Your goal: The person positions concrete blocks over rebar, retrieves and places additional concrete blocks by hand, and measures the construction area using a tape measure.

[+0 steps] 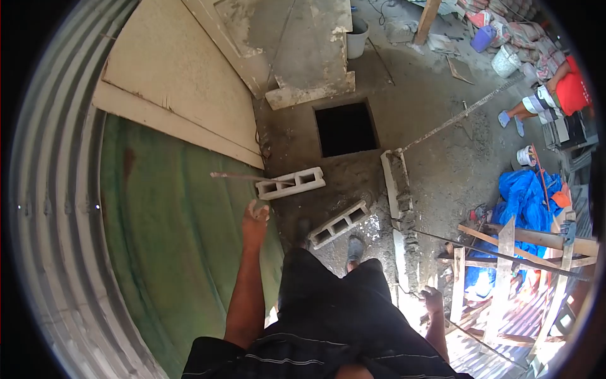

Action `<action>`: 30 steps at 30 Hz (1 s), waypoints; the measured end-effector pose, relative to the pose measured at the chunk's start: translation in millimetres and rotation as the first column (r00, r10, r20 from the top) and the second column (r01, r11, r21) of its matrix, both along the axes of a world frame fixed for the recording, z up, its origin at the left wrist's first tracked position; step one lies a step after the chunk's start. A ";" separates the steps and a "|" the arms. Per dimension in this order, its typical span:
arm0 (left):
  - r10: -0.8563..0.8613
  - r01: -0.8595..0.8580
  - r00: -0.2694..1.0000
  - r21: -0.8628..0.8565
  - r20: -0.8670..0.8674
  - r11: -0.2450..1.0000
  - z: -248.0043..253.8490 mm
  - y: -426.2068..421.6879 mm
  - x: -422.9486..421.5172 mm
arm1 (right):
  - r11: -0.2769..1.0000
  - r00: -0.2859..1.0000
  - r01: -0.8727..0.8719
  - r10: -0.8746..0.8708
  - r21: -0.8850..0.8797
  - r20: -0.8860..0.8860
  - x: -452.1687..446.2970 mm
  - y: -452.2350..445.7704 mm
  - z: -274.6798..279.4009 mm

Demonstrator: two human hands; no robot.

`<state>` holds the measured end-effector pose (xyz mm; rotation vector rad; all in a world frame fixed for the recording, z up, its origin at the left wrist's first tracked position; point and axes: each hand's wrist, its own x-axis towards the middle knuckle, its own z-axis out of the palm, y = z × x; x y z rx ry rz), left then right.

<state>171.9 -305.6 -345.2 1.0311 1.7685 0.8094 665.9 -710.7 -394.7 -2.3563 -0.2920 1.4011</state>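
Observation:
My left hand [255,213] is held out over the green sheet, its fingers loosely bent and apart, with nothing in them. Just beyond it lies a hollow concrete block [309,179], a thin rusty rod [237,176] resting across its top. A second concrete block [341,225] lies between my feet, apart from my hands. My right hand [433,299] hangs at my right side, fingers loosely curled with a gap. A thin rod [486,345] passes close by it; whether they touch is unclear.
A square dark hole [346,129] opens in the floor ahead. A low block wall [394,183] runs along my right. Wooden framing [505,252] and a blue tarp [527,196] stand farther right. A person in red [571,88] is at the upper right. Corrugated metal [57,208] lines the left.

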 end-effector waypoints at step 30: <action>-0.262 0.366 0.930 -0.584 0.258 0.724 -167.4 -72.4 -103.9 | 0.990 0.989 0.140 -0.141 0.034 0.035 -142.5 -0.4 62.8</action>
